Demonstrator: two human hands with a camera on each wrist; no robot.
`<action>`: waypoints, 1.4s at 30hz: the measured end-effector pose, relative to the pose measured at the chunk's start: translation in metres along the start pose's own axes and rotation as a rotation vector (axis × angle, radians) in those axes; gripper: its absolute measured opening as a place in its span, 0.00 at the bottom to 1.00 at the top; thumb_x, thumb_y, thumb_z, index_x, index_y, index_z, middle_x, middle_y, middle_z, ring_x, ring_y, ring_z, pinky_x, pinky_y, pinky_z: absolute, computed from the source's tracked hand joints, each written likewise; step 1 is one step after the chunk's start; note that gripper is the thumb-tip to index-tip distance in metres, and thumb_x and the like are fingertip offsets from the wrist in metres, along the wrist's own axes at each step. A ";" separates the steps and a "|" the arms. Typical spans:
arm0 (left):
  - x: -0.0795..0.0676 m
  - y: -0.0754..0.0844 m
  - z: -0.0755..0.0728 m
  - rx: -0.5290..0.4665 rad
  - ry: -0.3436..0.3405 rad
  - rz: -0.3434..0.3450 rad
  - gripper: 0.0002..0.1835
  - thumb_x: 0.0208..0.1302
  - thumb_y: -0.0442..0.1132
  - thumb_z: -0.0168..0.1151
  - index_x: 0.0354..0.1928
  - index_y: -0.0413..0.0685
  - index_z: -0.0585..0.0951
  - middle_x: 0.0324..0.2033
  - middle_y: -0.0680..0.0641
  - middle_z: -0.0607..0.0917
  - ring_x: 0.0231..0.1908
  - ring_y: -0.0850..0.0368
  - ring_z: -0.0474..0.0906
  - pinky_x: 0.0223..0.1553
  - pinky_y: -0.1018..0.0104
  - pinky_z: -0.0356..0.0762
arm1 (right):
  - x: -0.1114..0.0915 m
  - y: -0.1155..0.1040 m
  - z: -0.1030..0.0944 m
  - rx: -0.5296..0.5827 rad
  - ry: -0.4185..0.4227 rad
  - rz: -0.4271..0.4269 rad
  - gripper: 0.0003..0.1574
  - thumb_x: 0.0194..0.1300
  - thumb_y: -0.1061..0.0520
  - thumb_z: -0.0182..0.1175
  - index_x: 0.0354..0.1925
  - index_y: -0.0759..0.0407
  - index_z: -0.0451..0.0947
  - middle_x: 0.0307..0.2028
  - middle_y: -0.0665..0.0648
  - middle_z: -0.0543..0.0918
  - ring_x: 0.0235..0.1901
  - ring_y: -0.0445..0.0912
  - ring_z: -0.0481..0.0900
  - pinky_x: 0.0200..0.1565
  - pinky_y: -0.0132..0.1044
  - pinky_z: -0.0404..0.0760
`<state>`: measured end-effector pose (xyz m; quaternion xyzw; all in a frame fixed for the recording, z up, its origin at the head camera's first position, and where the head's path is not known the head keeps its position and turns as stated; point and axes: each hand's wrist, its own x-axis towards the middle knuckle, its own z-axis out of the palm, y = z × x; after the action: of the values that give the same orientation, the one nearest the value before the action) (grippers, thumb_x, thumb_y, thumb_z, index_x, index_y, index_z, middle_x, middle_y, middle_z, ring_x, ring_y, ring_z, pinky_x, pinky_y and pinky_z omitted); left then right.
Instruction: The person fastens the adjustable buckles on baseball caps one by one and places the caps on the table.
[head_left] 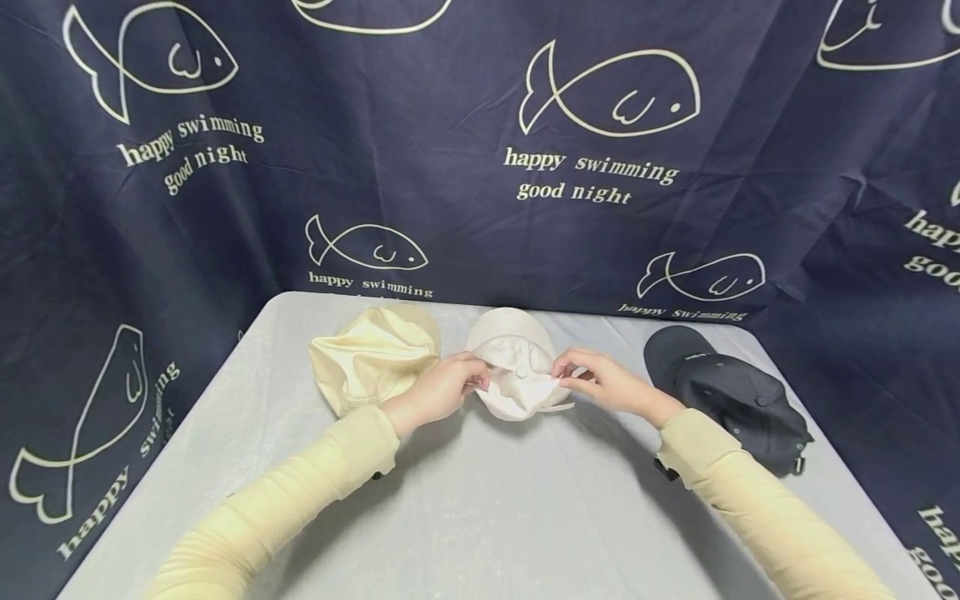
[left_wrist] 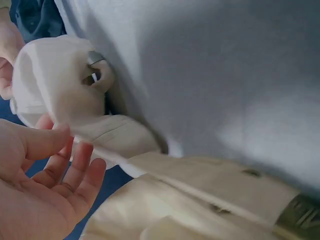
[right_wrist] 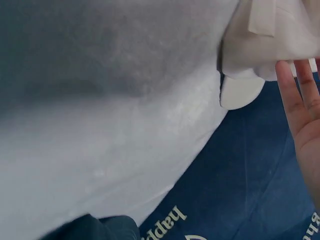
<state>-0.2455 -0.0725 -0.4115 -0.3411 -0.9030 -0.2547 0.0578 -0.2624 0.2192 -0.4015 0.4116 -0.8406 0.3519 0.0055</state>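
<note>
A pale pinkish-white baseball cap (head_left: 517,402) lies at the middle of the table's far side, its brim toward the backdrop and its crown creased inward. My left hand (head_left: 444,387) pinches the cap's left side between thumb and fingers; in the left wrist view the other fingers of that hand (left_wrist: 55,185) are loosely bent. On the opposite side, my right hand (head_left: 606,382) pinches the fabric with thumb and forefinger. The right wrist view shows fingers (right_wrist: 295,97) against the cap's edge (right_wrist: 280,50), the thumb out of sight. A strap (left_wrist: 102,75) loops at the cap's back.
A pale yellow cap (head_left: 378,358) with a crumpled crown lies just left of the white one. To the right, beside my forearm, sits a black cap (head_left: 738,396). Grey-white cloth covers the table (head_left: 480,517). A navy fish-print curtain (head_left: 465,167) hangs behind it.
</note>
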 end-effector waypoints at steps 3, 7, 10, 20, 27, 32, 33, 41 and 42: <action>0.001 0.004 -0.006 0.018 -0.009 -0.011 0.15 0.50 0.20 0.61 0.33 0.49 0.79 0.34 0.50 0.81 0.40 0.54 0.79 0.44 0.62 0.78 | -0.003 0.010 -0.005 -0.027 0.001 -0.001 0.10 0.58 0.70 0.61 0.40 0.63 0.75 0.39 0.60 0.80 0.38 0.54 0.79 0.35 0.39 0.81; 0.004 0.009 -0.014 0.023 0.000 -0.010 0.15 0.50 0.21 0.62 0.35 0.49 0.80 0.33 0.50 0.80 0.39 0.54 0.79 0.42 0.62 0.77 | -0.006 0.011 -0.019 -0.067 0.002 -0.005 0.13 0.59 0.66 0.63 0.41 0.55 0.75 0.41 0.55 0.80 0.39 0.48 0.79 0.36 0.38 0.81; 0.007 0.013 -0.018 0.017 0.004 0.003 0.14 0.51 0.23 0.63 0.37 0.48 0.81 0.34 0.50 0.81 0.40 0.54 0.79 0.44 0.62 0.76 | -0.009 0.005 -0.029 -0.101 0.015 -0.010 0.13 0.59 0.63 0.64 0.42 0.51 0.75 0.43 0.51 0.80 0.39 0.45 0.80 0.36 0.38 0.81; 0.024 0.040 -0.027 -0.004 -0.039 -0.007 0.12 0.59 0.34 0.63 0.45 0.50 0.79 0.39 0.49 0.80 0.43 0.56 0.78 0.47 0.65 0.74 | -0.027 -0.010 -0.062 -0.331 0.109 -0.018 0.19 0.52 0.63 0.69 0.43 0.53 0.77 0.42 0.48 0.81 0.38 0.45 0.80 0.37 0.38 0.80; 0.042 0.060 -0.026 -0.006 -0.021 0.017 0.15 0.59 0.35 0.63 0.49 0.50 0.79 0.45 0.49 0.80 0.48 0.57 0.77 0.52 0.68 0.72 | -0.047 -0.015 -0.082 -0.515 0.203 0.019 0.24 0.48 0.62 0.72 0.45 0.52 0.77 0.43 0.48 0.80 0.39 0.45 0.78 0.42 0.31 0.72; 0.053 0.070 -0.022 0.005 -0.019 0.006 0.17 0.60 0.39 0.64 0.52 0.53 0.78 0.48 0.51 0.79 0.52 0.59 0.74 0.54 0.69 0.71 | -0.063 -0.015 -0.093 -0.559 0.245 0.098 0.26 0.48 0.62 0.72 0.47 0.55 0.77 0.44 0.50 0.79 0.39 0.49 0.79 0.42 0.33 0.72; 0.055 0.071 -0.020 0.002 -0.018 0.008 0.17 0.60 0.39 0.63 0.53 0.54 0.77 0.48 0.52 0.79 0.52 0.59 0.74 0.55 0.70 0.70 | -0.066 -0.015 -0.095 -0.569 0.251 0.105 0.26 0.47 0.63 0.72 0.46 0.55 0.76 0.44 0.51 0.79 0.39 0.49 0.79 0.42 0.33 0.72; 0.073 0.082 -0.004 -0.055 -0.007 0.020 0.18 0.61 0.40 0.62 0.55 0.53 0.77 0.52 0.53 0.78 0.52 0.61 0.73 0.55 0.75 0.68 | -0.091 -0.001 -0.104 -0.638 0.305 0.168 0.26 0.44 0.62 0.72 0.44 0.57 0.77 0.44 0.59 0.79 0.46 0.55 0.74 0.45 0.45 0.67; 0.074 0.084 -0.002 -0.067 -0.005 0.016 0.18 0.62 0.40 0.62 0.55 0.53 0.77 0.52 0.53 0.77 0.51 0.61 0.73 0.54 0.76 0.68 | -0.094 0.001 -0.105 -0.634 0.305 0.185 0.25 0.45 0.62 0.72 0.44 0.57 0.77 0.45 0.59 0.78 0.47 0.55 0.73 0.45 0.47 0.66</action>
<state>-0.2480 0.0236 -0.3540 -0.3506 -0.8914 -0.2836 0.0461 -0.2300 0.3466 -0.3511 0.2542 -0.9312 0.1304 0.2263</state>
